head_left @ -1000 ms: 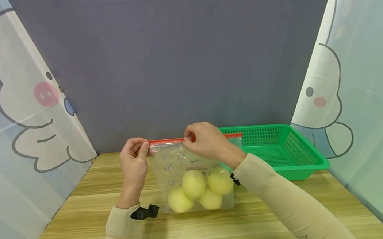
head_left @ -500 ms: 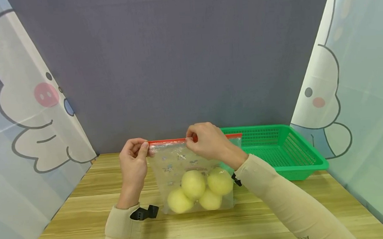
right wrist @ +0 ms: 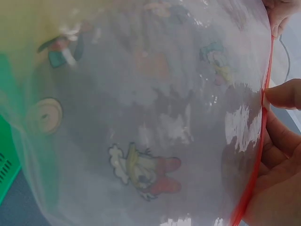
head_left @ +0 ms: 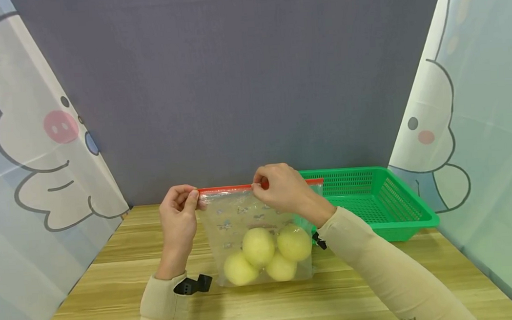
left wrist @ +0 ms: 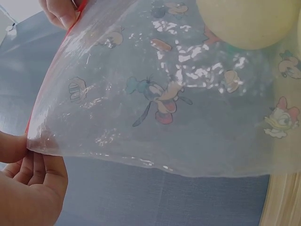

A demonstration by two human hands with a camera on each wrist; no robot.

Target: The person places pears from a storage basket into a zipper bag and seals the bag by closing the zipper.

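A clear zip bag [head_left: 237, 215] with a red top strip and printed cartoon figures stands upright on the table. Several round pale yellow-green fruits [head_left: 259, 248] lie in its lower part. My left hand [head_left: 179, 218] pinches the bag's top left corner between thumb and fingers, as the left wrist view also shows. Right of the strip's middle, my right hand [head_left: 281, 188] pinches the red strip [right wrist: 266, 94] between thumb and curled fingers. The strip's right end sticks out past that hand. Whether the zip is joined along its length cannot be told.
Behind the bag to the right stands a green perforated plastic basket [head_left: 373, 206], partly covered by the bag and right forearm. The wooden table [head_left: 265, 311] lies beneath. A dark grey cloth [head_left: 242, 82] hangs behind, with cartoon-printed curtains [head_left: 491, 116] on both sides.
My right hand has slid a little to the right along the red strip, still pinching it. The left hand, the bag and the fruits stay almost where they were.
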